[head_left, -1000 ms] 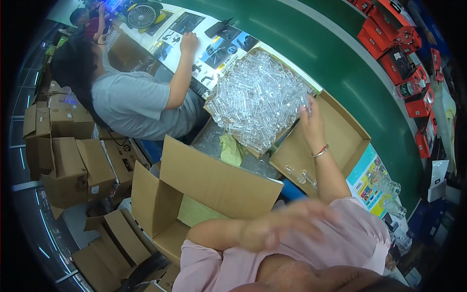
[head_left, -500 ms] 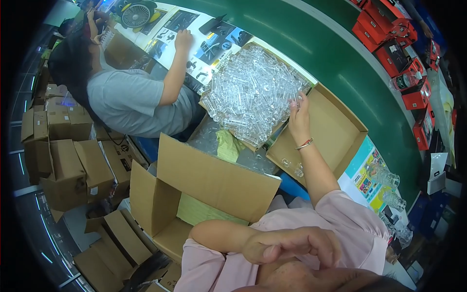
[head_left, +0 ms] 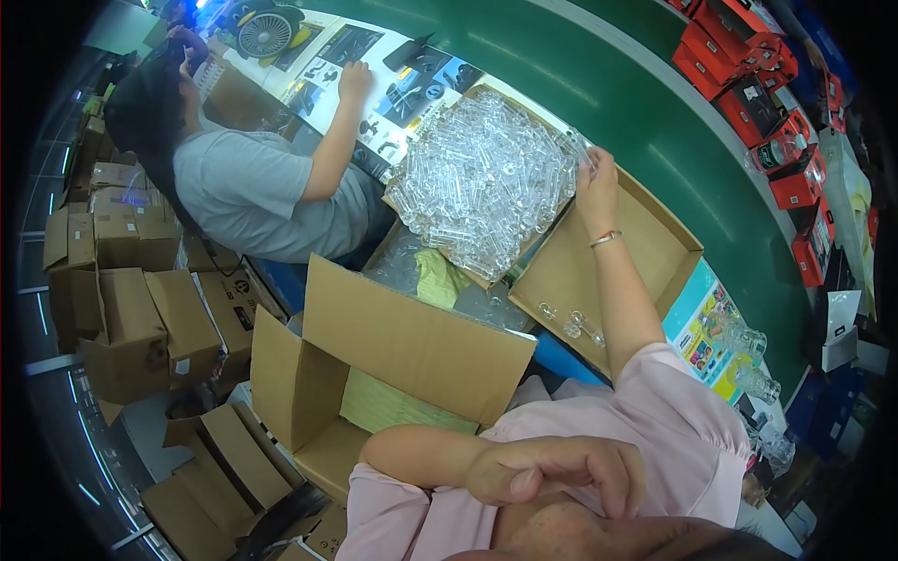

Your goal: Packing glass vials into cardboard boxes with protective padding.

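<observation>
Holds right grip [head_left: 597,183] nearly closed at heaped transparent tubular pieces [head_left: 486,173] beside shallow brown cardboard tray [head_left: 660,241]; cannot tell if grasping any. Has left grip [head_left: 561,474] half open, seemingly empty.

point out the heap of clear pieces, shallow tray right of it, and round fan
Heap of clear pieces [head_left: 491,178], head view: middle of its top.
Shallow tray [head_left: 654,245], head view: bare floor.
Round fan [head_left: 267,35], head view: its grille.

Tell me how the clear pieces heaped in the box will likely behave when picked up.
The clear pieces are probably stiff, since their slim shapes look straight even in the heap. Their smooth, glossy surfaces suggest they could be slippery. Many look rounded and tube-like, so a loose one might roll across the flat cardboard tray.
</observation>
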Demonstrator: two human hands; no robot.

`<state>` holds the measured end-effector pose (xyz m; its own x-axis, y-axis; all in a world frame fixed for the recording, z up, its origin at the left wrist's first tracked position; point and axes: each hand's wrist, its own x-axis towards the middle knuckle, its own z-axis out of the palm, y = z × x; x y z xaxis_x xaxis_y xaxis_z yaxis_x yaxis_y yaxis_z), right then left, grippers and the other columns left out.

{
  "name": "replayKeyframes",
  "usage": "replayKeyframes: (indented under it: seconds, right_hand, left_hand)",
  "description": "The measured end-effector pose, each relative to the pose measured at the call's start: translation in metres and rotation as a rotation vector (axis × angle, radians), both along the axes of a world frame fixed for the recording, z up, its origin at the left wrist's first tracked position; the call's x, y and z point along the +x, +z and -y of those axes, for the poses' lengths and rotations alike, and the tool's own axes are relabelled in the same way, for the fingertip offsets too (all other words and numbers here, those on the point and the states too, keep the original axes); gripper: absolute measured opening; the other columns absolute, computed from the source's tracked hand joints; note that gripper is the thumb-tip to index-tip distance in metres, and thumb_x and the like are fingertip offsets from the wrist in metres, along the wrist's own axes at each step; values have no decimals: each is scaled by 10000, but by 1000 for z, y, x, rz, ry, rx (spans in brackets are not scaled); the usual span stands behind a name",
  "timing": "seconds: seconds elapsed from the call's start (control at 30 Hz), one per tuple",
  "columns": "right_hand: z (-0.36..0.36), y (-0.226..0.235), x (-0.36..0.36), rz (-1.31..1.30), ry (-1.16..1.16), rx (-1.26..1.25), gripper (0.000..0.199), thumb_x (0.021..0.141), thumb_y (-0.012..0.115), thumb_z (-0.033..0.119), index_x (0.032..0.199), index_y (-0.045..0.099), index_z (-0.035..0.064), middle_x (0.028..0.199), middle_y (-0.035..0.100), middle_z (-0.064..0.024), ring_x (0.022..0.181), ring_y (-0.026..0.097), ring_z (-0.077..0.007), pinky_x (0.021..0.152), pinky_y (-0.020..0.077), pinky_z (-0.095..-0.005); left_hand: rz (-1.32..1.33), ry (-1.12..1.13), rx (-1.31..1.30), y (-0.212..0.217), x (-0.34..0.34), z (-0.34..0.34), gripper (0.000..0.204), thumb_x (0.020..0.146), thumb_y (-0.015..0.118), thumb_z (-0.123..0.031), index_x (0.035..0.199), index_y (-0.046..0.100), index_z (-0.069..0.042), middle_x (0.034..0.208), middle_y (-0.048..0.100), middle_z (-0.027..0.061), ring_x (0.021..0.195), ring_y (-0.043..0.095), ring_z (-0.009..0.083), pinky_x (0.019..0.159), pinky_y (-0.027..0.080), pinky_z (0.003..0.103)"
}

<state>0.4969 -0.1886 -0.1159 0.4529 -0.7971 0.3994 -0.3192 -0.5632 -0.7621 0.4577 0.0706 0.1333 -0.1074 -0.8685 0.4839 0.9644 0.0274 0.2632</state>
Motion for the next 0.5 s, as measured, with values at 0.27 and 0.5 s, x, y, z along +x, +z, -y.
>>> replayKeyframes:
  seconds: [0.27, 0.5]
  right_hand:
    - [10, -7, 15, -132, 215, -211, 146, 812, 512, 88, 927, 585, 34, 911, 592, -149, 915, 519, -325, 807, 411, -405]
    - [43, -26, 6, -115, 236, -171, 286, 870, 466, 170, 1058, 553, -29, 1136, 526, -172, 1071, 461, -314, 949, 336, -396]
  left_hand:
    - [1448, 879, 647, -26, 33, -95, 251, 808, 571, -164, 997, 537, -3, 1077, 514, 167, 962, 510, 266, 852, 388, 369]
    - [1844, 1428, 2089, -125, -36, -328, 579, 718, 635, -128, 1230, 378, -42, 1286, 331, 195, 1189, 336, 350, 989, 286, 408]
